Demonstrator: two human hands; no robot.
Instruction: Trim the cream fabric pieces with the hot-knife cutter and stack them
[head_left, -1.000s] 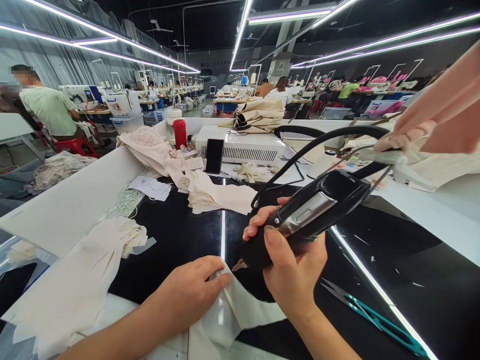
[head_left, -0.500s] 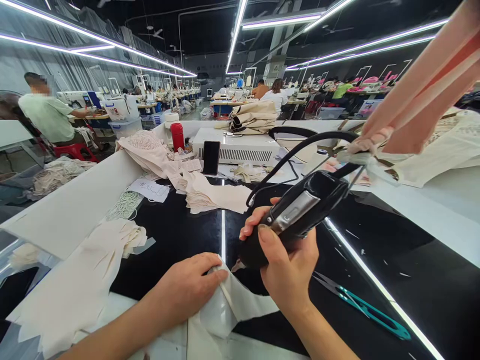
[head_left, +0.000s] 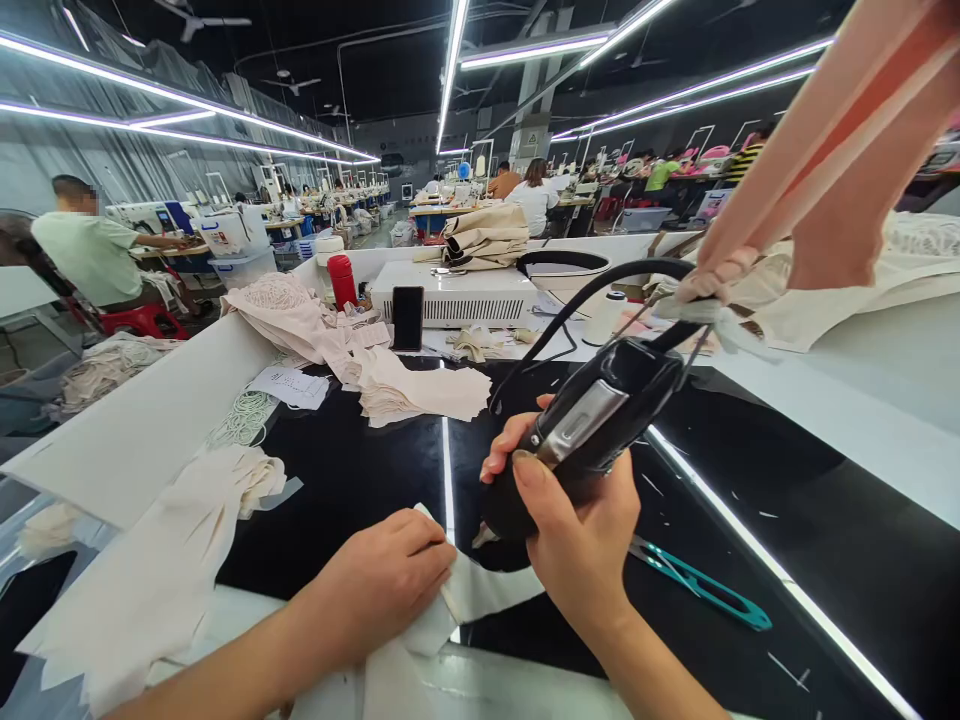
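Observation:
My right hand [head_left: 577, 520] is wrapped round a black corded handheld tool [head_left: 600, 410] with a silver plate on its side. The tool's small pale tip [head_left: 484, 536] points down to the left, just above the black tabletop. Close to that tip, my left hand [head_left: 394, 570] presses its closed fingers on a cream fabric piece [head_left: 487, 590], part of which hangs over the front edge. Whether the tip touches the fabric, I cannot tell. Teal-handled thread snips [head_left: 709, 590] lie to the right of my right hand.
Stacked cream fabric pieces [head_left: 427, 388] lie at the back and a fabric pile [head_left: 150, 570] at the left. A phone [head_left: 407, 318] leans on a white vented box [head_left: 457, 300] beside a red bottle [head_left: 342, 282]. A pink cloth strip [head_left: 832, 170] holds the tool's cable. One person [head_left: 90, 245] sits far left.
My left fingers have closed further over the fabric, which has shifted slightly under them. My right hand keeps its hold on the tool. The whole view has shifted a little, and the snips appear further left.

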